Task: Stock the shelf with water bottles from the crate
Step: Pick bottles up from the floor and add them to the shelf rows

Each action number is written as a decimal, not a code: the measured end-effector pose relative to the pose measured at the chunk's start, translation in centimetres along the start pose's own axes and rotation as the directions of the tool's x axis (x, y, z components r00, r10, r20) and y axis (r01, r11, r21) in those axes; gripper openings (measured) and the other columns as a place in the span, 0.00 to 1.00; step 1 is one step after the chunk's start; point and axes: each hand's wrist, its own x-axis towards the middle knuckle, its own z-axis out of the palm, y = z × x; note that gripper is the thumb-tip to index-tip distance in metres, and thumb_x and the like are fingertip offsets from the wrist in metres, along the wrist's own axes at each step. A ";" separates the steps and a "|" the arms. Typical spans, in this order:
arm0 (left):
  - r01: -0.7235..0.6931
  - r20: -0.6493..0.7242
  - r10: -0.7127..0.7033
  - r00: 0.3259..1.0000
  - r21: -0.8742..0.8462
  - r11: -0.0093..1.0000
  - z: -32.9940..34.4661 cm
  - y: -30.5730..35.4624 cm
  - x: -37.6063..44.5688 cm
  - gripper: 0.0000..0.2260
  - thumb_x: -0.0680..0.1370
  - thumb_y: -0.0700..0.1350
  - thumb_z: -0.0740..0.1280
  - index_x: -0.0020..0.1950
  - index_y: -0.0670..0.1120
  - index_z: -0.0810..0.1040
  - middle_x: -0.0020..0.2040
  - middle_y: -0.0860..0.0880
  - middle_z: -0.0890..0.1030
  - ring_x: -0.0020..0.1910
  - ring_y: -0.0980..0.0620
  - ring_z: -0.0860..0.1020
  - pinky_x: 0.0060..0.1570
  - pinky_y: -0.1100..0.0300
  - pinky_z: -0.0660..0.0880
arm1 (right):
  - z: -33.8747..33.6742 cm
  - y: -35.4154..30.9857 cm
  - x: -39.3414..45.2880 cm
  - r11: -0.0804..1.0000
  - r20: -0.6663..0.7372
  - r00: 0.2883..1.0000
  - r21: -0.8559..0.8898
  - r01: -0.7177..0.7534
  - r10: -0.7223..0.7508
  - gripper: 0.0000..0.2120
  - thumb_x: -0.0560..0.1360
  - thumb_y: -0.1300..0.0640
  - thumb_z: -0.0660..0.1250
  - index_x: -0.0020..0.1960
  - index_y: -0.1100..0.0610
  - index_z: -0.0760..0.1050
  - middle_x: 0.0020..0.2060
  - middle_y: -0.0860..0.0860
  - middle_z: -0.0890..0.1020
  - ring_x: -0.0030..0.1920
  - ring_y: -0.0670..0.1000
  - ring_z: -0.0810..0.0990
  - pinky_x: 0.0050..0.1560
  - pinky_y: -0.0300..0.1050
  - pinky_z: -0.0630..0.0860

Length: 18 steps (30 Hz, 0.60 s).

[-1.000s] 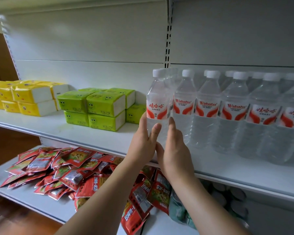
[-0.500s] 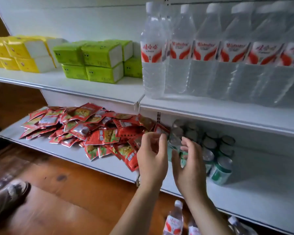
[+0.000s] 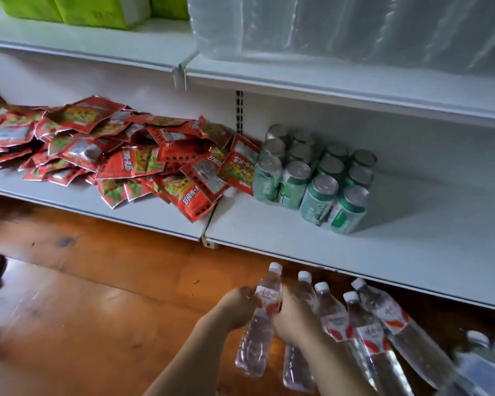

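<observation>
Head view looks down at the floor below the shelving, and both hands are on one bottle (image 3: 258, 324). Left hand (image 3: 235, 308) curls round the labelled shoulder from the left, right hand (image 3: 293, 318) closes on it from the right at about the same height. The bottle leans, cap up towards the shelf edge, base low near the boards. It looks like the pick-up of the next one to stock.

More bottles (image 3: 363, 332) lie just beside it on the right, slanted in a loose row, caps pointing at the lower shelf (image 3: 412, 252). No crate shows from here. Up top, the upper shelf (image 3: 340, 78) already carries a block of clear bottles, their tops cut off by the frame.

To do this well, I'd say: keep the grip on the label band, where the plastic is stiffest, not the soft belly. Lift straight clear before swinging, since the neighbour touches or nearly touches the right hand. Bring it upright on the way up, and clear the lower shelf lip, which juts out overhead. The cans (image 3: 315, 178) and red packets (image 3: 143, 158) sit well back, out of the path.
</observation>
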 end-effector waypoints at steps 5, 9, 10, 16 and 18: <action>0.055 0.030 -0.053 0.998 -0.061 0.997 0.9 0.2 0.5 0.16 0.85 0.47 0.57 0.70 0.42 0.71 0.65 0.41 0.78 0.62 0.44 0.79 0.62 0.52 0.77 | 2.3 -0.2 0.7 0.989 0.222 0.969 0.076 -0.126 0.107 0.52 0.79 0.50 0.68 0.78 0.53 0.26 0.47 0.50 0.81 0.40 0.46 0.80 0.38 0.39 0.78; 0.108 0.067 -0.096 0.993 -0.199 0.974 1.5 -1.1 0.6 0.18 0.83 0.52 0.62 0.67 0.41 0.73 0.60 0.45 0.79 0.57 0.49 0.79 0.55 0.57 0.79 | 2.8 0.2 0.8 0.975 0.187 0.978 0.183 -0.128 0.093 0.50 0.77 0.53 0.70 0.80 0.48 0.32 0.55 0.50 0.79 0.45 0.46 0.78 0.46 0.43 0.80; 0.134 0.067 -0.120 0.990 -0.256 0.957 1.4 -1.6 0.5 0.20 0.81 0.54 0.65 0.67 0.41 0.74 0.59 0.46 0.80 0.56 0.50 0.79 0.53 0.58 0.79 | 2.7 0.2 0.7 0.967 0.190 0.976 0.209 -0.144 0.105 0.48 0.76 0.52 0.70 0.81 0.47 0.37 0.58 0.50 0.78 0.49 0.48 0.78 0.49 0.45 0.79; 0.159 0.179 -0.093 0.980 -0.405 0.901 -1.1 -2.8 -1.2 0.23 0.73 0.54 0.76 0.63 0.48 0.74 0.55 0.47 0.81 0.52 0.49 0.81 0.47 0.57 0.80 | 1.8 0.2 -0.3 0.969 0.264 0.964 0.227 -0.101 0.039 0.33 0.70 0.44 0.76 0.66 0.49 0.60 0.56 0.46 0.76 0.53 0.48 0.77 0.45 0.44 0.78; 0.130 0.193 -0.049 0.980 -0.434 0.891 -2.0 -2.7 -1.9 0.28 0.68 0.53 0.79 0.63 0.49 0.72 0.55 0.46 0.82 0.54 0.46 0.82 0.51 0.53 0.81 | 1.1 0.0 -0.5 0.962 0.251 0.967 0.271 -0.029 -0.041 0.35 0.68 0.46 0.78 0.66 0.47 0.61 0.54 0.44 0.77 0.53 0.47 0.77 0.49 0.45 0.78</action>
